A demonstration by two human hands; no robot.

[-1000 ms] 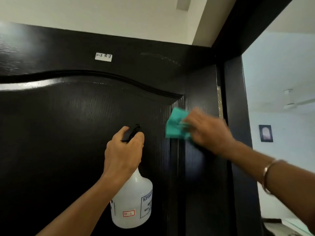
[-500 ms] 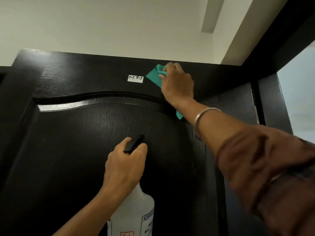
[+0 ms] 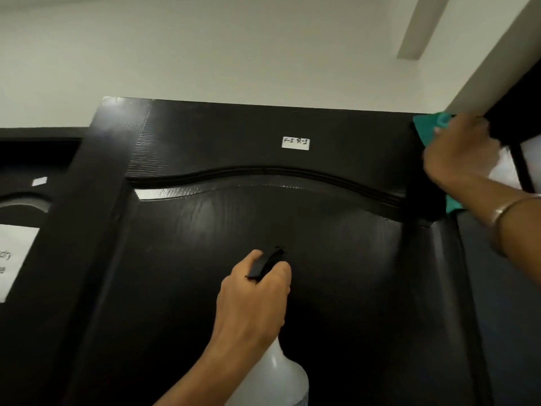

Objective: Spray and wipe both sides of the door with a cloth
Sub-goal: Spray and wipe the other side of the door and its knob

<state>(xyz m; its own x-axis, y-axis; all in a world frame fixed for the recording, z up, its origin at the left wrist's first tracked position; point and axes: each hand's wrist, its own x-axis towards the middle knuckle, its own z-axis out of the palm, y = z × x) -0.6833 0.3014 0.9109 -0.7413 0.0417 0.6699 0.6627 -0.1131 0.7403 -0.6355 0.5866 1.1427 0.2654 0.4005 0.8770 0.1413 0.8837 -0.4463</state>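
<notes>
Head view looks up at the dark door (image 3: 263, 230), whose top rail carries a small white label (image 3: 295, 143). At the top right corner the right hand (image 3: 459, 153) presses a teal cloth (image 3: 430, 126) against the door, likely to reach the high edge; its fingers are curled onto the cloth, though their tips blur. Lower, near the panel's middle, the left hand (image 3: 253, 303) grips the neck of the white spray bottle (image 3: 281, 376), held ready with the black trigger (image 3: 265, 263) showing above its fingers. Most of the cloth hides behind the right hand, and the bottle's base is cut off below.
</notes>
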